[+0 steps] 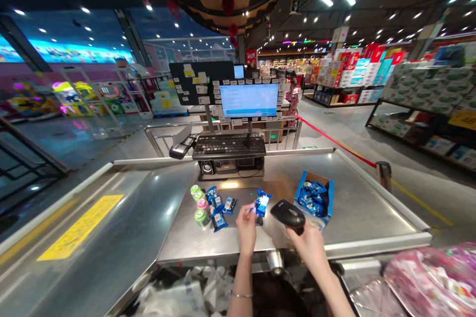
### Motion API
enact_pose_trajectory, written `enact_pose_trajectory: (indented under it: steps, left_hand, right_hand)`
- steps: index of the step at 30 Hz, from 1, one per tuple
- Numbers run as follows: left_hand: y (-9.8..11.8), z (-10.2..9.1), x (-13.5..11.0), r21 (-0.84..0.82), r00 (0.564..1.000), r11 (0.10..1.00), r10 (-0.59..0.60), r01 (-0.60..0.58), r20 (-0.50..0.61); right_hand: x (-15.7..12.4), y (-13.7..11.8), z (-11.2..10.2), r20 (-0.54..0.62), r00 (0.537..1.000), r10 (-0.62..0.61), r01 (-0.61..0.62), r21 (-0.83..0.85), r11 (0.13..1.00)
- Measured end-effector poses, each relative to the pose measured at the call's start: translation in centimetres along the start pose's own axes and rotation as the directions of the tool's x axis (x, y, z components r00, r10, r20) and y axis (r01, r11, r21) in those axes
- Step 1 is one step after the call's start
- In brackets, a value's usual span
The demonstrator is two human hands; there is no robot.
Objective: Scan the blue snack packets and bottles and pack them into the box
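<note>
My left hand [247, 225] pinches a small blue snack packet [262, 201] and holds it upright just above the steel checkout counter [357, 208]. My right hand [307, 242] grips a black handheld barcode scanner [288, 213], whose head points at the packet from the right. Left of the held packet lie several more blue packets [219, 206] and some small round green and pink containers [200, 204]. To the right of the scanner stands an open blue carton [314, 198] with more blue packets inside.
Behind the goods are a black keyboard [229, 145], a lit monitor [249, 100] and a second scanner on a stand [180, 148]. A steel ramp with a yellow strip [80, 225] lies left. Plastic bags [186, 294] hang below the counter edge. Store shelves [420, 94] stand to the right.
</note>
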State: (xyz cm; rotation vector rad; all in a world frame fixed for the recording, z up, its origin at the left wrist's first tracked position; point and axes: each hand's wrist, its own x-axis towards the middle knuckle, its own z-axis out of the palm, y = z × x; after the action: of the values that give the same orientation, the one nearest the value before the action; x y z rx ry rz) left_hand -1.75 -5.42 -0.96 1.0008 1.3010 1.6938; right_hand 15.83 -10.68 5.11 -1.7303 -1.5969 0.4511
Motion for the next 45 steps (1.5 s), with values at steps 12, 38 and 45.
enact_pose_trajectory:
  steps: [12, 38, 45]
  left_hand:
    - [-4.2, -2.6, 0.8, -0.107, 0.942, 0.988, -0.137, 0.109, -0.306]
    - [-0.8, 9.9, -1.4, 0.325, 0.848, 0.891, 0.114, -0.318, 0.517]
    - [-2.9, 16.2, -0.5, 0.464, 0.722, 0.751, 0.025, -0.470, 0.691]
  right_hand:
    - [0.0, 0.6, 1.2, 0.041, 0.999, 0.026, -0.030, 0.100, 0.994]
    - [2.1, 5.7, -2.4, -0.251, 0.843, 0.475, -0.268, 0.571, 0.776]
    - [2.5, 9.1, -5.4, -0.375, 0.787, 0.490, -0.198, 0.598, 0.776]
